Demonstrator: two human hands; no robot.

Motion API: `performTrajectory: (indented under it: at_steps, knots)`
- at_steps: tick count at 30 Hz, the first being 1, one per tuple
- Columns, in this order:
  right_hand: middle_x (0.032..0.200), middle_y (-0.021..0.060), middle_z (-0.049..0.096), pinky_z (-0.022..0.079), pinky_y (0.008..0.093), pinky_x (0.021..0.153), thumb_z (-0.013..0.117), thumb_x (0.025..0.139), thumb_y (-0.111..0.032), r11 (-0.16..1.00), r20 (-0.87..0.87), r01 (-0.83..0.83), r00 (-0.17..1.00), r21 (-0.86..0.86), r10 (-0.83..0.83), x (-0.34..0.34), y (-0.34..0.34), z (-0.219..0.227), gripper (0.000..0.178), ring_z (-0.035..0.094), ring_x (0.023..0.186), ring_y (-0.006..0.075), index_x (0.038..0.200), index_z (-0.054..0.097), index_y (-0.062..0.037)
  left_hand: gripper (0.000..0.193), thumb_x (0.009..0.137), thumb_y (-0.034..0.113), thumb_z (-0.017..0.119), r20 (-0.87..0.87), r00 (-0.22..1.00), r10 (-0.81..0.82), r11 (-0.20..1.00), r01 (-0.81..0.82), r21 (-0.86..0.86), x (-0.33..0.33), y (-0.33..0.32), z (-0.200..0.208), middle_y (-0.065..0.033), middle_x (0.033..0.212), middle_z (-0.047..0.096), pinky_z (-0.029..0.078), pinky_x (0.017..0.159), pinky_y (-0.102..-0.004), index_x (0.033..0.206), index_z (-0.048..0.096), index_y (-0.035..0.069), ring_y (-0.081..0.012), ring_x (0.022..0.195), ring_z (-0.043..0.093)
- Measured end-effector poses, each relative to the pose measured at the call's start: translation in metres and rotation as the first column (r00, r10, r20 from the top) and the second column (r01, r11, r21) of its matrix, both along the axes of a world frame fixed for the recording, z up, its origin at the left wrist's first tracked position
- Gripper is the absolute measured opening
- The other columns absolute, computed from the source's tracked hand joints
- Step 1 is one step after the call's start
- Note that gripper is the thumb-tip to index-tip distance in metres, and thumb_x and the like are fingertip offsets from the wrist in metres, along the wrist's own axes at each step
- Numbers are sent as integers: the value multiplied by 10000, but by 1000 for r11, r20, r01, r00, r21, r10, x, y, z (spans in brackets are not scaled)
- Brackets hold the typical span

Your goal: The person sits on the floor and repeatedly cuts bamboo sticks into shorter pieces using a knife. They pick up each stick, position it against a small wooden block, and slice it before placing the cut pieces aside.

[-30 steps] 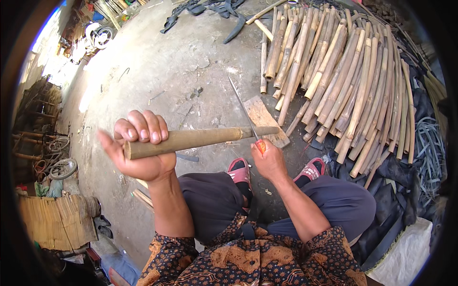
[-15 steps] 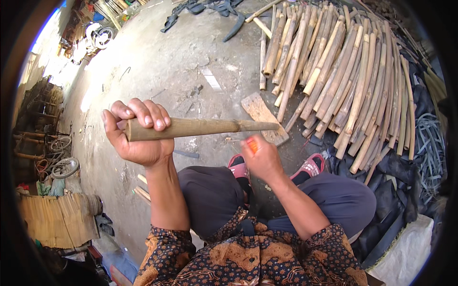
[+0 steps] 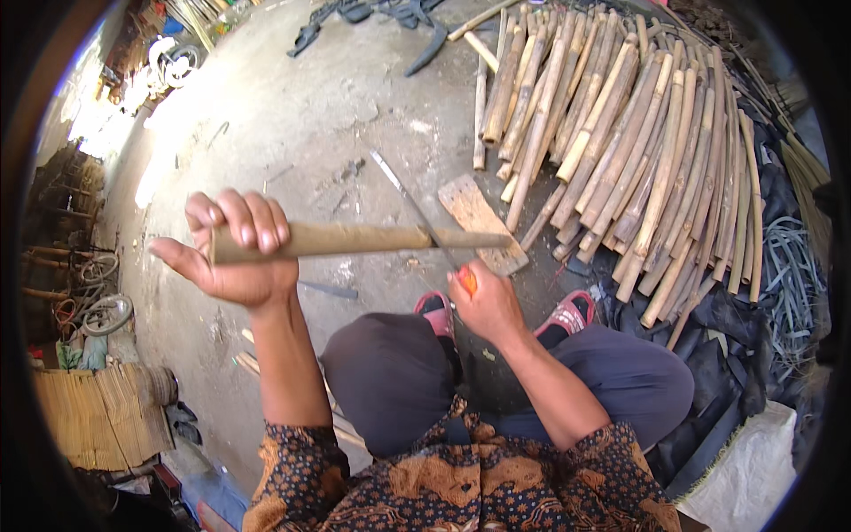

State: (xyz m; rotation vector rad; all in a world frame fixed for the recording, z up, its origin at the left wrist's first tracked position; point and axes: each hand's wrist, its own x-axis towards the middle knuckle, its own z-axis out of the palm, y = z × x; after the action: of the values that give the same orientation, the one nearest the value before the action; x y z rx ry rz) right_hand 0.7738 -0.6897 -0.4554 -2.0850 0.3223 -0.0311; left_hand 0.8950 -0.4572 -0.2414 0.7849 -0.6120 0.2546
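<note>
My left hand (image 3: 244,244) is wrapped around the thick end of a bamboo pole (image 3: 355,239), its thumb sticking out to the side. The pole lies almost level across the view, and its thinner far end reaches over a worn wooden board (image 3: 474,213) on the floor. In my right hand (image 3: 487,306) is the orange handle of a long, narrow-bladed tool (image 3: 403,191); whether it is a saw or a knife I cannot tell. Its blade slants up and left, crossing the pole near a joint. Most of the handle is hidden in my fist.
A big heap of cut bamboo poles (image 3: 620,151) fills the right side. Beside it lie black rubber sheets (image 3: 736,355) and a tangle of grey strips (image 3: 789,284). My knees and pink sandals (image 3: 572,312) are below the pole. Bundled slats (image 3: 97,412) stand at left.
The pole and my left hand have shifted left. The blade, blurred before, now shows plainly across the pole, with my right hand slightly lower at its handle.
</note>
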Motion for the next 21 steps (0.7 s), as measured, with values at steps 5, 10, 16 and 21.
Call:
performTrajectory:
  at_steps: [5, 10, 16, 21]
  knots:
    - [984, 303, 711, 544, 555, 848, 619, 948, -324, 983, -236, 100, 962, -157, -136, 13, -39, -76, 339, 685, 971, 493, 1023, 685, 0, 701, 1035, 708, 317, 20, 867, 497, 856, -494, 151, 49, -2, -69, -89, 926, 582, 570, 764, -391, 1311, 469, 82, -212, 785, 642]
    - [992, 307, 716, 547, 554, 875, 641, 923, -316, 947, -461, 58, 863, -317, -207, -11, -62, -115, 349, 689, 981, 490, 1044, 692, 7, 547, 1053, 170, 584, -340, 919, 202, 716, 98, 691, 55, -49, -216, -113, 1301, 565, 516, 1000, -384, 1481, 298, -16, -199, 1225, 562]
    - [1014, 316, 709, 542, 570, 878, 647, 916, -332, 926, -490, 21, 844, -378, -219, -10, -60, -117, 373, 682, 985, 504, 1068, 671, 9, 467, 1056, 265, 553, -541, 719, 436, 819, -67, 571, 88, -11, -299, -169, 1292, 571, 561, 925, -376, 1428, 386, 37, -245, 1044, 672]
    - [985, 320, 707, 532, 577, 867, 647, 913, -333, 922, -446, 2, 875, -386, -189, -11, -53, -134, 368, 677, 971, 517, 1033, 663, 14, 463, 1034, 299, 540, -389, 166, 906, 422, -292, 858, 63, 151, -345, -220, 1197, 562, 504, 910, -434, 1340, 446, -36, -326, 1069, 605]
